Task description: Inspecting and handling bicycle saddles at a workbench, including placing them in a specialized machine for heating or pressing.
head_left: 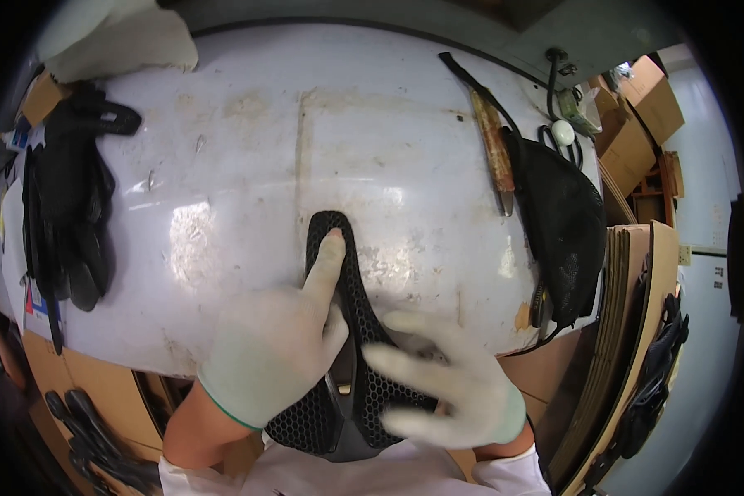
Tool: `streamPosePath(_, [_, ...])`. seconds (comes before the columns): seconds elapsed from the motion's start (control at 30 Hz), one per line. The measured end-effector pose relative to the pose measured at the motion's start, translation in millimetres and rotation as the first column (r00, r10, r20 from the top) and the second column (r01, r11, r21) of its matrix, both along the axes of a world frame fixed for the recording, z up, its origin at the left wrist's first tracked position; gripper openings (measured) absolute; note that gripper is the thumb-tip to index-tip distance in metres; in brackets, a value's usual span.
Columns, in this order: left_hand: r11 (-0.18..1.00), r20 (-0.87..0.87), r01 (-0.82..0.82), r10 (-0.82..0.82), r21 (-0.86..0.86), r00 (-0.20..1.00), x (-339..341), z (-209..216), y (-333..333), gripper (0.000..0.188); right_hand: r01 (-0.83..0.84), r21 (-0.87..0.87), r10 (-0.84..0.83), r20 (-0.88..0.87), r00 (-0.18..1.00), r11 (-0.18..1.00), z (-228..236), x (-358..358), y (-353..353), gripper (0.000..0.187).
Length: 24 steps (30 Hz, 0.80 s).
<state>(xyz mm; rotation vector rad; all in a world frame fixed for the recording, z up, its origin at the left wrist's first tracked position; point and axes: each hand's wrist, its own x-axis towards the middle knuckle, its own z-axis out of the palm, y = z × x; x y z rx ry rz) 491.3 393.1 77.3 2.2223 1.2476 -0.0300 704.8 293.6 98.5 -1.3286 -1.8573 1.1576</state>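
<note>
At the far left, dark pieces (pixel 70 207) lie heaped together on the desk (pixel 240 157), perhaps to leave working room. The gloved left hand (pixel 277 343) lays one extended finger along the nose of the black honeycomb saddle (pixel 359 304), apparently steadying it; whether it grips underneath, I cannot tell. The saddle sits at the near edge, against the wearer. The gloved right hand (pixel 446 376), blurred, spreads wide over its right wing. Rightward, a worn-handled tool (pixel 493 149) lies beside a black mesh pouch (pixel 558 223), seemingly within reach.
</note>
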Motion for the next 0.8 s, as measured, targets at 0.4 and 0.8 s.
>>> streamPosePath(0.4, [0.994, 0.189, -0.063, 0.045, 0.093, 0.981, -1, -10, -4, 0.066, -0.208, 0.121, 0.211, -0.006, 0.978, 0.971, -30, 23, -38, 0.047])
streamPosePath(0.8, [0.995, 0.184, -0.083, 0.072, 0.054, 0.980, 3, -8, -5, 0.065, -0.281, 0.186, 0.263, 0.112, 0.958, 0.942, -25, 22, -32, 0.058])
